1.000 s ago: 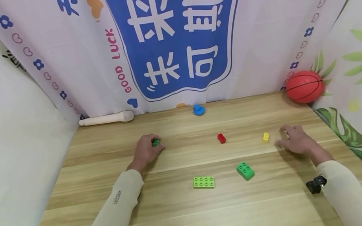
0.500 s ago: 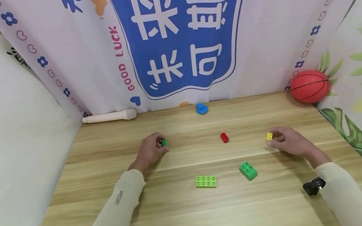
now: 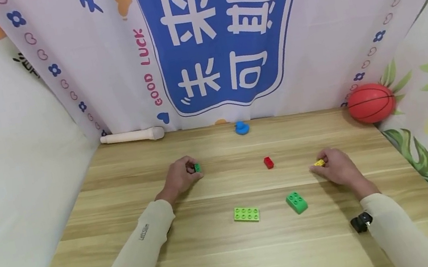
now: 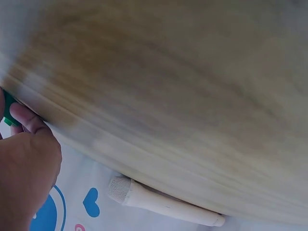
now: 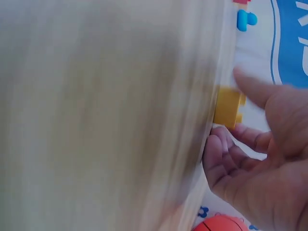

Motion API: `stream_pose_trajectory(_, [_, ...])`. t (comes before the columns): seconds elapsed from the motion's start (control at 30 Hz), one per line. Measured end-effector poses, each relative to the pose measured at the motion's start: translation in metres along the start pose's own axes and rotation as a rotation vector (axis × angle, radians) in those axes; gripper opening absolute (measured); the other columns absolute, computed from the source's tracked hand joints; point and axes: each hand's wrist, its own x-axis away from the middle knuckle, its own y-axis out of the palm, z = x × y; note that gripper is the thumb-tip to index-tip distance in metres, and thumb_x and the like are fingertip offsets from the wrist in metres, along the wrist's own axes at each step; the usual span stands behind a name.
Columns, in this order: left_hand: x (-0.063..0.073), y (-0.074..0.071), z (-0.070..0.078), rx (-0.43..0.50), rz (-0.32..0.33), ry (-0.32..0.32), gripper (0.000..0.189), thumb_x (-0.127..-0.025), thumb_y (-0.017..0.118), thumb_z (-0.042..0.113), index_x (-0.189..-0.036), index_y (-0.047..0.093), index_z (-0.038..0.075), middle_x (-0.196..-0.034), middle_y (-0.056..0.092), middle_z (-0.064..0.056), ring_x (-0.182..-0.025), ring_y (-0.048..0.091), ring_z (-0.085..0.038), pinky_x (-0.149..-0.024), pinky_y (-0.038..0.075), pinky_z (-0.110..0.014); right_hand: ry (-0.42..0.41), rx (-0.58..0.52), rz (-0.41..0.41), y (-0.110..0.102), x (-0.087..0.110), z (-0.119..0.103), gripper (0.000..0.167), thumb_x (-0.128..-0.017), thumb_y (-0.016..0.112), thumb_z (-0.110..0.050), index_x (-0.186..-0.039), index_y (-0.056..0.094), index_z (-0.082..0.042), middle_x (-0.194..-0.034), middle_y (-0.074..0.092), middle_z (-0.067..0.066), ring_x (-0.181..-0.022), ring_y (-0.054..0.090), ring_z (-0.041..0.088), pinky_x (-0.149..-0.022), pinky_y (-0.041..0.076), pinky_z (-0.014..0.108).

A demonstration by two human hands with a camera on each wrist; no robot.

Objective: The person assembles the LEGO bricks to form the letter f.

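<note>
- While both hands work at the wooden table (image 3: pixel 219 265), the step in hand looks like securing one small brick in each.
- Red ball (image 3: pixel 371 103) at the far right corner, and white microphone (image 3: pixel 134 136) at the far left, both untouched.
- Left hand (image 3: pixel 180 175): a narrow grip, thumb and fingers pinching the small green brick (image 3: pixel 197 168).
- Right hand (image 3: pixel 336 167): thumb and fingers around the yellow brick (image 5: pixel 227 107); its wrist view is blurred, so I cannot tell whether the pinch is firm.
- Larger green brick (image 3: pixel 297 202), and to its left the lime brick (image 3: pixel 246 214), lie nearer the person, apart from both hands.
- Blue duck (image 3: pixel 242 128) by the backdrop, well apart from the hands.
- Red brick (image 3: pixel 268 162) between the hands, nearer the right.
- Yellow brick, studs upward at the right fingertips: the next move probably calls for a sure thumb-and-finger hold before lifting.
- Small green brick, at the left fingertips: it seems to need only a steady pinch; whether it clears the tabletop, I cannot tell.
</note>
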Motion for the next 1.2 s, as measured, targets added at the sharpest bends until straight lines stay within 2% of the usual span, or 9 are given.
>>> stream_pose_trajectory(0.13, [0.001, -0.003, -0.001, 0.027, -0.026, 0.003, 0.039, -0.093, 0.086, 0.014, -0.127, 0.069, 0.004, -0.116, 0.074, -0.014, -0.106, 0.069, -0.025, -0.095, 0.059, -0.039, -0.005, 0.046, 0.025, 0.002, 0.000, -0.002, 0.035, -0.095, 0.080, -0.016, -0.113, 0.067, 0.010, -0.103, 0.070, 0.026, -0.092, 0.066, 0.033, -0.079, 0.053, 0.044])
stream_pose_trajectory(0.4, [0.004, -0.004, -0.006, 0.062, -0.043, -0.005, 0.038, -0.095, 0.083, 0.011, -0.129, 0.069, 0.001, -0.120, 0.074, -0.016, -0.110, 0.071, -0.027, -0.099, 0.060, -0.040, 0.082, 0.005, -0.028, 0.001, 0.001, -0.005, 0.039, -0.095, 0.081, -0.014, -0.119, 0.062, 0.010, -0.108, 0.070, 0.027, -0.096, 0.067, 0.034, -0.082, 0.056, 0.045])
stream_pose_trajectory(0.57, [0.005, -0.005, -0.007, 0.060, -0.032, -0.013, 0.036, -0.095, 0.083, 0.012, -0.128, 0.071, 0.002, -0.118, 0.075, -0.015, -0.109, 0.071, -0.026, -0.098, 0.060, -0.039, 0.059, 0.026, -0.040, -0.003, -0.003, -0.013, 0.040, -0.091, 0.083, -0.015, -0.116, 0.065, 0.010, -0.107, 0.072, 0.026, -0.095, 0.067, 0.033, -0.083, 0.057, 0.048])
stream_pose_trajectory(0.67, [0.005, -0.005, -0.007, 0.045, -0.023, -0.006, 0.035, -0.095, 0.083, 0.013, -0.126, 0.071, 0.002, -0.116, 0.075, -0.014, -0.106, 0.071, -0.024, -0.096, 0.060, -0.038, 0.016, 0.020, -0.021, -0.003, -0.010, -0.025, 0.039, -0.091, 0.081, -0.015, -0.118, 0.068, 0.009, -0.109, 0.074, 0.025, -0.098, 0.069, 0.034, -0.087, 0.058, 0.052])
stream_pose_trajectory(0.8, [0.005, -0.006, -0.006, 0.035, -0.017, 0.013, 0.034, -0.095, 0.084, 0.012, -0.125, 0.072, 0.000, -0.114, 0.075, -0.015, -0.103, 0.070, -0.023, -0.093, 0.060, -0.037, -0.047, -0.016, 0.015, -0.001, -0.024, -0.055, 0.037, -0.096, 0.078, -0.014, -0.125, 0.069, 0.007, -0.116, 0.075, 0.025, -0.107, 0.070, 0.036, -0.094, 0.058, 0.054])
stream_pose_trajectory(0.93, [0.005, -0.006, -0.004, 0.044, -0.018, 0.014, 0.034, -0.094, 0.084, 0.012, -0.124, 0.073, 0.000, -0.114, 0.075, -0.015, -0.102, 0.070, -0.022, -0.092, 0.060, -0.035, -0.144, -0.063, 0.027, 0.004, -0.043, -0.098, 0.039, -0.097, 0.079, -0.012, -0.130, 0.070, 0.005, -0.122, 0.074, 0.024, -0.112, 0.070, 0.038, -0.098, 0.059, 0.055])
stream_pose_trajectory(1.03, [0.005, -0.005, -0.004, 0.055, -0.019, 0.012, 0.035, -0.094, 0.085, 0.012, -0.124, 0.073, 0.000, -0.114, 0.075, -0.015, -0.102, 0.070, -0.022, -0.092, 0.060, -0.034, -0.220, -0.112, 0.015, 0.013, -0.056, -0.135, 0.041, -0.095, 0.082, -0.011, -0.132, 0.071, 0.004, -0.124, 0.075, 0.023, -0.114, 0.071, 0.038, -0.099, 0.060, 0.053])
stream_pose_trajectory(1.2, [0.004, -0.004, -0.001, 0.062, -0.017, 0.022, 0.036, -0.092, 0.086, 0.012, -0.124, 0.074, 0.000, -0.115, 0.076, -0.015, -0.101, 0.069, -0.021, -0.091, 0.059, -0.033, -0.272, -0.203, -0.040, 0.037, -0.074, -0.188, 0.041, -0.092, 0.086, -0.010, -0.129, 0.072, 0.000, -0.123, 0.076, 0.019, -0.114, 0.074, 0.034, -0.100, 0.062, 0.046])
